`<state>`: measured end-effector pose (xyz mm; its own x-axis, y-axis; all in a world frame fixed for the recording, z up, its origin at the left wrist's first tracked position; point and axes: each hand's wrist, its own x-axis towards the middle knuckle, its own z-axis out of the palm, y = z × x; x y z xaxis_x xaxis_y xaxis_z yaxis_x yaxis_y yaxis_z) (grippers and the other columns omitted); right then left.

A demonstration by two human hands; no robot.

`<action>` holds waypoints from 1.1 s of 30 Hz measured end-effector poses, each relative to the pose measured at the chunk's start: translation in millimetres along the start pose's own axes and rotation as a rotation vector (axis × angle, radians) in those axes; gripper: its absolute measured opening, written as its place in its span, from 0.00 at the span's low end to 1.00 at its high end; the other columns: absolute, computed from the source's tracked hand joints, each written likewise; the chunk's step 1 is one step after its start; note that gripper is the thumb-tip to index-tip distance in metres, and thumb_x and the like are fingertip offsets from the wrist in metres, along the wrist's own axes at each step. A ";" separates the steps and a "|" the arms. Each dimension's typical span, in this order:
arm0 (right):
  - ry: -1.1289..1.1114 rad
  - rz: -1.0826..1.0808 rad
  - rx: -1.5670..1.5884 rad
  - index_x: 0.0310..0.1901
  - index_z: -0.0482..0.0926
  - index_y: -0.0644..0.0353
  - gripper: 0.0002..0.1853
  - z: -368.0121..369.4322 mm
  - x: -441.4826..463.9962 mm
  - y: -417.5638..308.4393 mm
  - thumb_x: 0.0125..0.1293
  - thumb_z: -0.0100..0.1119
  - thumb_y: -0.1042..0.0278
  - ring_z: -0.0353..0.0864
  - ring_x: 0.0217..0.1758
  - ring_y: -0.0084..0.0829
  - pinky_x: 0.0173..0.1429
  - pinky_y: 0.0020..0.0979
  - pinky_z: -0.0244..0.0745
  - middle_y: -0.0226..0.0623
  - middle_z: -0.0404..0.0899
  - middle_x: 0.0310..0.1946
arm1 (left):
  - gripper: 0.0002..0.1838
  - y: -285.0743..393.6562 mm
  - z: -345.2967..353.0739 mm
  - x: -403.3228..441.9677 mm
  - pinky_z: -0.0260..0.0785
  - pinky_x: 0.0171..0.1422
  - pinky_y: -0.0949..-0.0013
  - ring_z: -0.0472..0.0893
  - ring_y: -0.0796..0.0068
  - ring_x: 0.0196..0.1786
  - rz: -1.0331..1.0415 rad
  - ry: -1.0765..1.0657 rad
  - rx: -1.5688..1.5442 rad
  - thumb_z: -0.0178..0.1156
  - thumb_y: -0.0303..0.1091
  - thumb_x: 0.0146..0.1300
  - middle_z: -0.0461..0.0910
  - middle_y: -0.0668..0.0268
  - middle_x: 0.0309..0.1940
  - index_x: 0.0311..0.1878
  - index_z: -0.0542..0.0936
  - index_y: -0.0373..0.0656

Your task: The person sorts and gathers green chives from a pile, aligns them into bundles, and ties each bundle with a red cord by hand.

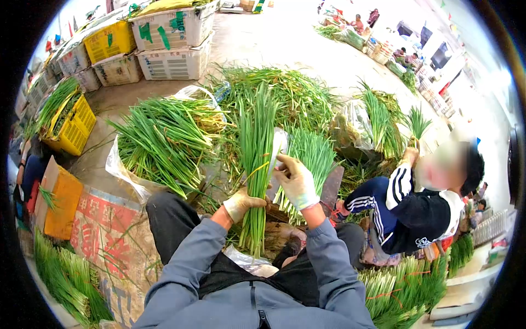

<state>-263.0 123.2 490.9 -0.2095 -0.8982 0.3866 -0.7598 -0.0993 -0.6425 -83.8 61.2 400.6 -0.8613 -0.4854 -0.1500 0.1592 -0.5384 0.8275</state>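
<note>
Use the bunch (256,134) of long green leaves as your reference. It is in front of you between your knees, leaf tips pointing away and pale stalk ends toward you.

Your gloved left hand (245,203) is wrapped around the lower stalks, fingers and thumb closed on them. Your gloved right hand (296,180) is just right of the bunch, fingers curled and fingertips drawn in toward the thumb. A yellow strip (256,170) crosses the bunch above your left hand — you cannot tell from this view whether your right fingertips pinch its end.

Immediately right of the bunch, partly behind your right hand, lies a second bundle (311,153). Left of the bunch, a leaf heap (164,137) rests on a plastic bag (121,169). Beyond the bunch lies a large loose pile (290,90). Well to its right, a seated co-worker (422,203) holds a small cluster (417,123) upright.
</note>
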 end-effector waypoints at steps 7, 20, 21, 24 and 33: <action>0.065 0.184 0.608 0.42 0.86 0.60 0.06 7.5 28.2 11.3 0.65 0.63 0.74 0.85 0.48 0.32 0.57 0.35 0.82 0.37 0.87 0.43 | 0.39 11.9 -0.6 -14.8 0.78 0.53 0.63 0.84 0.67 0.45 0.052 -0.070 -0.084 0.74 0.34 0.51 0.84 0.63 0.43 0.68 0.71 0.38; 0.336 0.175 1.563 0.51 0.81 0.54 0.09 -69.9 -20.0 -39.8 0.72 0.64 0.64 0.73 0.32 0.20 0.30 0.19 0.71 0.26 0.76 0.36 | 0.30 8.8 -40.5 -2.8 0.84 0.50 0.57 0.87 0.65 0.42 0.182 0.070 -0.543 0.72 0.31 0.58 0.85 0.64 0.41 0.64 0.75 0.40; 0.357 0.113 1.647 0.51 0.81 0.54 0.09 -82.4 -29.6 -32.9 0.73 0.63 0.63 0.73 0.32 0.18 0.30 0.19 0.70 0.25 0.75 0.36 | 0.30 14.8 -42.8 -3.7 0.83 0.50 0.59 0.86 0.66 0.42 0.231 0.090 -0.579 0.71 0.29 0.59 0.85 0.64 0.41 0.65 0.75 0.41; 0.378 -0.098 2.004 0.53 0.81 0.54 0.10 -121.6 -53.4 -21.7 0.76 0.60 0.61 0.71 0.31 0.15 0.30 0.18 0.69 0.23 0.75 0.36 | 0.29 27.3 -51.1 -4.4 0.83 0.51 0.62 0.86 0.67 0.43 0.322 0.158 -0.635 0.70 0.26 0.60 0.85 0.65 0.40 0.66 0.74 0.41; 0.239 -0.346 2.046 0.51 0.79 0.62 0.11 -162.0 -97.4 8.2 0.77 0.56 0.63 0.75 0.30 0.16 0.32 0.18 0.71 0.24 0.74 0.33 | 0.36 54.8 -50.6 -14.1 0.82 0.50 0.60 0.85 0.67 0.42 0.459 0.274 -0.447 0.75 0.25 0.55 0.84 0.68 0.40 0.68 0.72 0.40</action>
<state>-348.5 279.3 555.2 -0.4253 -0.6995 0.5743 0.8024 -0.5850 -0.1182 -38.5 3.7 420.7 -0.5158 -0.8565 -0.0186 0.7122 -0.4407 0.5465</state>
